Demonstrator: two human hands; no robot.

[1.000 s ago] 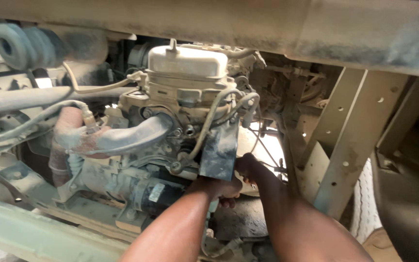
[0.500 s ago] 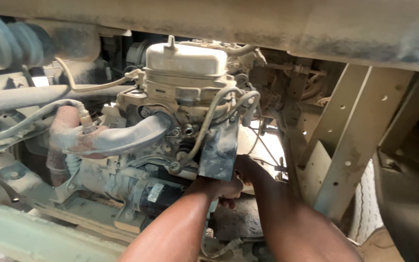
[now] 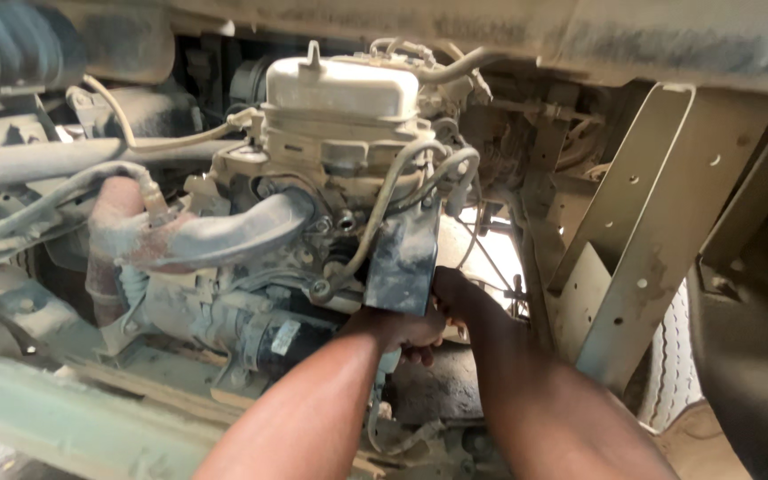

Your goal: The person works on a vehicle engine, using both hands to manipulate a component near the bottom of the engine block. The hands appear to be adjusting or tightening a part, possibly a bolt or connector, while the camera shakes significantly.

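Reaching hands (image 3: 428,311) under dark bracket (image 3: 402,258), dusty engine (image 3: 313,178)

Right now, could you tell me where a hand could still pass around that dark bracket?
Open gap right of the dark bracket, before the perforated beam, where the right hand reaches. Left is crowded: hoses and pale reservoir. The left hand sits just below.

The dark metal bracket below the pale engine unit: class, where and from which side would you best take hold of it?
Probably the bracket's lower edge, from below. It hangs upright as a flat plate; hoses crowd its top, while its bottom is open, where the left hand and right hand already reach.
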